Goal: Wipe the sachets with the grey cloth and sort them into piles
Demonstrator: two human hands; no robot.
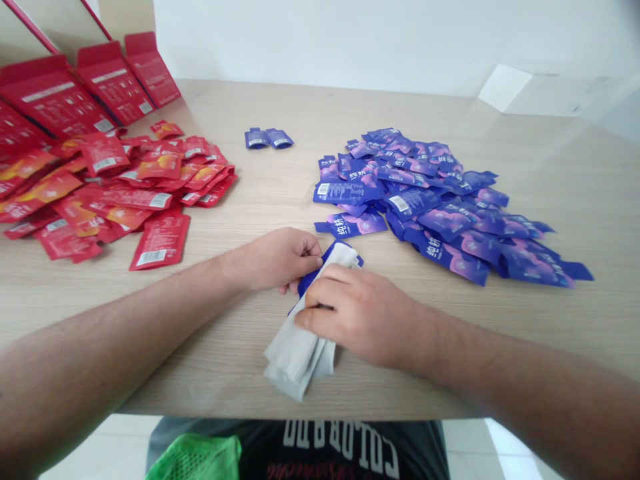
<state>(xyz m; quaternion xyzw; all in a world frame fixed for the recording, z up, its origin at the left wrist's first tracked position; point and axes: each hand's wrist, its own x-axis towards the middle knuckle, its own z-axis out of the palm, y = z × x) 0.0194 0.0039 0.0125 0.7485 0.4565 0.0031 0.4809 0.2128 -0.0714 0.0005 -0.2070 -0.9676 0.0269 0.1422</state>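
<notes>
At the far left of the worktop (240,353), red cartons (117,83) are standing in a row, with printed panels facing me. Directly in front of them, red sachets (160,160) are lying in a loose heap, some showing white barcode labels. At the near side, left of centre, a green mesh item (200,460) is showing below the worktop edge, beside a dark garment (345,453) that is bearing pale lettering.

Two small blue packets (257,139) are lying side by side at the far centre-left, well apart from both heaps. Nearer, the left hand (290,260) is holding its grip together, thumb and finger clamping the edge of a blue sachet (306,281). This sachet is lying at the near centre, partly under a white strip bundle (293,347). The right hand (367,313) is reaching in from the right, its grip closing over the bundle, whose loose ends are pointing toward the near edge.

Right of the hands, blue-and-purple sachets (410,200) are forming a broad, overlapping heap. At the far right, a white object (540,93) is standing against the wall (320,47).
</notes>
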